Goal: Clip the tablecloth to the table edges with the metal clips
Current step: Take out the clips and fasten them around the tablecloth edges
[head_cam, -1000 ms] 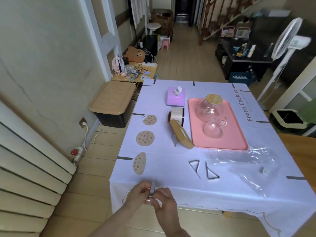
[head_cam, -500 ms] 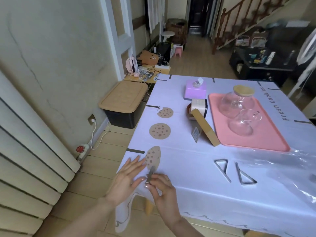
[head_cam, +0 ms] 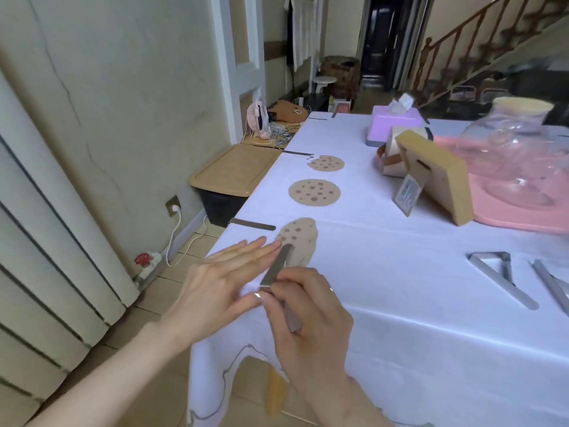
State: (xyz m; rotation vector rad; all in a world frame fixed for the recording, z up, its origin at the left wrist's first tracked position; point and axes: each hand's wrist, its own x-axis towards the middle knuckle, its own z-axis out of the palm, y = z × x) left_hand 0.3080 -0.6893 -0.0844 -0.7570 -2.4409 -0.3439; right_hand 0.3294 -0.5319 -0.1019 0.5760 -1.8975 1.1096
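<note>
A white tablecloth (head_cam: 400,272) with printed cookies covers the table. At its near left corner my right hand (head_cam: 308,318) grips a metal clip (head_cam: 277,268), whose top strip lies on the cloth pointing toward a cookie print. My left hand (head_cam: 221,278) lies flat on the cloth just left of the clip, fingers straight, thumb tip touching the clip's near end. Two more metal clips lie on the cloth at the right, one (head_cam: 498,275) triangular, the other (head_cam: 551,285) cut off by the frame edge. Another clip (head_cam: 252,224) sits fixed on the left table edge.
A wooden photo frame (head_cam: 437,177), a purple tissue box (head_cam: 394,126), a pink tray (head_cam: 508,217) with a glass jar (head_cam: 517,143) stand on the table. On the floor to the left are a lidded storage bin (head_cam: 234,177) and a wall radiator (head_cam: 46,257).
The view moved closer to the table's near left corner. My left hand went from holding the clip to lying flat on the cloth, and the clip's strip slid further onto the tabletop.
</note>
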